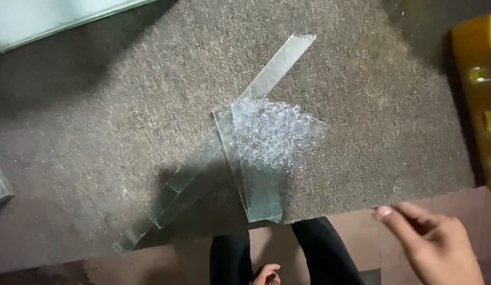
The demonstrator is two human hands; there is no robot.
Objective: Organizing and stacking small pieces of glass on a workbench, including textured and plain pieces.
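While I look straight down through the head camera, these lines give what I can make out.

Right hand: my right hand [433, 245] sits at about five o'clock in the view, just past the near edge of the carpet, fingers [398, 216] loosely spread and half curled, holding nothing and touching nothing.

Left hand: my left hand [267, 274] shows only as a small part at six o'clock, between the dark trouser legs [319, 253]; I cannot tell how far open it is or whether it has hold of anything.

Glass pieces: a long narrow strip of clear greenish glass [224, 132] runs from one o'clock down to seven o'clock across the middle; a shorter, wider clear glass strip [251, 179] lies crossed on it, its lower end pointing to six o'clock near the carpet edge.

Shattered patch: a cluster of crumbled clear glass fragments [274, 132] lies at the centre, on the upper end of the shorter strip and spilling towards three o'clock.

Surface: a grey-brown rough carpet pad [124, 116] lies under all the glass.

Surroundings: a yellow bar-shaped spirit level [480, 95] lies at three o'clock, well apart from the glass; a pale flat glass sheet [39, 18] shows at eleven o'clock.
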